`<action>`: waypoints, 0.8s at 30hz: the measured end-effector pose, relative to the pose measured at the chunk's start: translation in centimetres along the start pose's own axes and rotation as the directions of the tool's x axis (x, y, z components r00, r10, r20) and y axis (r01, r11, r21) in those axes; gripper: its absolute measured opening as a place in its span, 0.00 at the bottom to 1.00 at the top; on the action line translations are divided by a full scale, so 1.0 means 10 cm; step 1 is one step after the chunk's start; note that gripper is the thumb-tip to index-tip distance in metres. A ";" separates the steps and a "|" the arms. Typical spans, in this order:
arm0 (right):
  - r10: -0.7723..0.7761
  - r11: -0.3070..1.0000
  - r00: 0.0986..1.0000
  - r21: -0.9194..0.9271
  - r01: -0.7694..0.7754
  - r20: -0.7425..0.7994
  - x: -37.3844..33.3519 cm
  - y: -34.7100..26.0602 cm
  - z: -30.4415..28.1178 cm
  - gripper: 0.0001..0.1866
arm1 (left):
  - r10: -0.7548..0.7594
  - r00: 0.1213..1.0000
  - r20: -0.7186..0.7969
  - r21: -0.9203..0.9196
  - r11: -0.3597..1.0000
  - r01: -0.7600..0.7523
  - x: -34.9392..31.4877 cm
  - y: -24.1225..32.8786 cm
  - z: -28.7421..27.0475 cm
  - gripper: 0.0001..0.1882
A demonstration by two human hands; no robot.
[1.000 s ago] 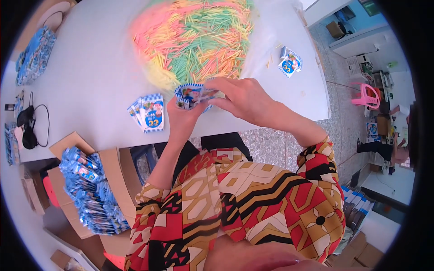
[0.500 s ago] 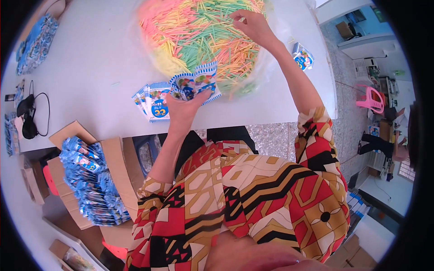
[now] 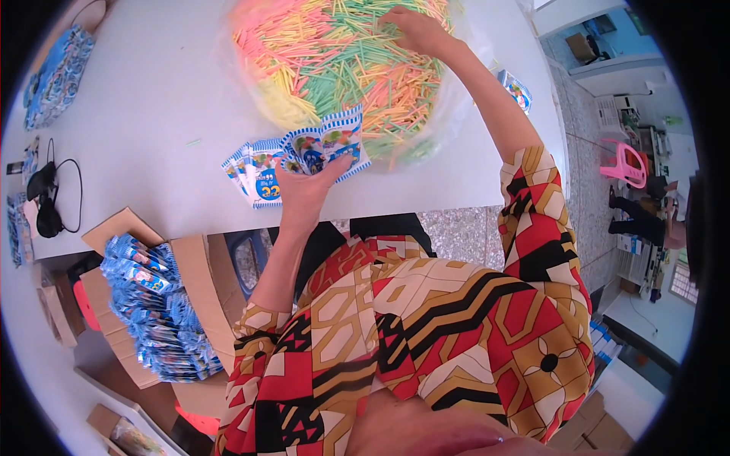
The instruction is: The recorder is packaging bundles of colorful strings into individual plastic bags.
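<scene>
Left hand point(image 3: 303, 191): closed, thumb and fingers pinching a striped blue-and-white packet point(image 3: 342, 140), top edge up, just in front of the pile of sticks point(image 3: 334, 64). Can't tell if it's one packet folded or more than one. Right hand point(image 3: 414, 32): over the far part of the pile, fingers bent down at the green and pink sticks; can't tell if my fingertips are closed on any. Pile is pink, yellow, green and orange, lying in clear plastic on the white table point(image 3: 160, 152). Fanned packets point(image 3: 255, 175) lie just left of my left hand. Another packet point(image 3: 517, 90) lies beyond my right forearm. Cardboard box point(image 3: 201, 281) at lower left, full of bagged packets point(image 3: 156, 304).
</scene>
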State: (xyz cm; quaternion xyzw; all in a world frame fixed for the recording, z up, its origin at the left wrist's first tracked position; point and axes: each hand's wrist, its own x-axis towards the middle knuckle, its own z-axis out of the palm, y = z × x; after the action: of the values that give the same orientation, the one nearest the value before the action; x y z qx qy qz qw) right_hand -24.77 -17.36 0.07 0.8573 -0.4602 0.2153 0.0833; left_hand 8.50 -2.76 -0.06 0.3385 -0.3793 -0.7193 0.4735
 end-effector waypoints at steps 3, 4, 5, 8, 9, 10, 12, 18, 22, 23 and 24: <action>0.160 0.987 0.970 -0.011 -0.161 0.184 0.34 -0.14 -0.01 0.13 | 0.006 1.000 -0.016 0.007 1.000 -0.006 -0.02 0.02 -0.04 0.20; 0.385 0.921 0.841 -0.105 -0.375 0.380 0.46 -0.23 -0.05 0.11 | 0.012 1.000 -0.018 0.001 1.000 -0.012 -0.03 0.03 -0.05 0.21; 0.394 0.918 0.839 -0.111 -0.382 0.375 0.46 -0.15 -0.04 0.11 | 0.011 1.000 -0.008 0.001 1.000 -0.011 -0.03 0.02 -0.04 0.21; 0.334 0.933 0.808 -0.047 -0.357 0.486 0.45 0.11 0.13 0.10 | -0.027 0.999 -0.024 0.022 0.999 0.028 -0.01 0.02 -0.01 0.21; 0.312 0.942 0.874 -0.004 -0.335 0.373 0.42 0.13 0.17 0.11 | -0.030 0.999 -0.011 0.023 0.999 0.030 -0.01 0.02 -0.01 0.21; 0.289 0.951 0.924 0.036 -0.307 0.252 0.39 0.16 0.21 0.13 | -0.033 0.999 0.002 0.023 0.999 0.033 0.00 0.02 -0.01 0.22; 0.221 0.971 0.935 0.030 -0.238 0.278 0.45 0.09 0.14 0.15 | -0.047 0.999 -0.023 0.031 0.998 0.048 -0.01 0.00 -0.06 0.22; 0.033 0.997 0.960 -0.071 -0.014 0.277 0.43 0.09 0.15 0.20 | -0.053 0.999 -0.007 0.032 0.998 0.054 0.01 0.01 0.01 0.21; 0.079 0.970 0.953 -0.243 -0.006 0.293 0.53 -0.11 0.22 0.14 | -0.047 0.999 -0.019 0.060 0.997 0.048 -0.01 0.03 -0.01 0.20; 0.092 0.968 0.953 -0.249 -0.018 0.288 0.53 -0.05 0.26 0.14 | -0.051 0.999 -0.007 0.064 0.997 0.051 0.00 0.03 0.01 0.20; 0.191 0.961 0.912 -0.260 -0.098 0.363 0.55 0.02 0.30 0.12 | -0.050 0.999 0.004 0.052 0.997 0.049 0.01 0.02 0.03 0.20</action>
State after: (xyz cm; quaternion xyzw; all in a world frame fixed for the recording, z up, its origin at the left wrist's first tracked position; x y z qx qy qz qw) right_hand -21.42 -22.64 -0.20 0.8300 -0.5524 -0.0075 0.0766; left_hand 8.27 -2.86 0.29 0.3579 -0.3906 -0.7216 0.4456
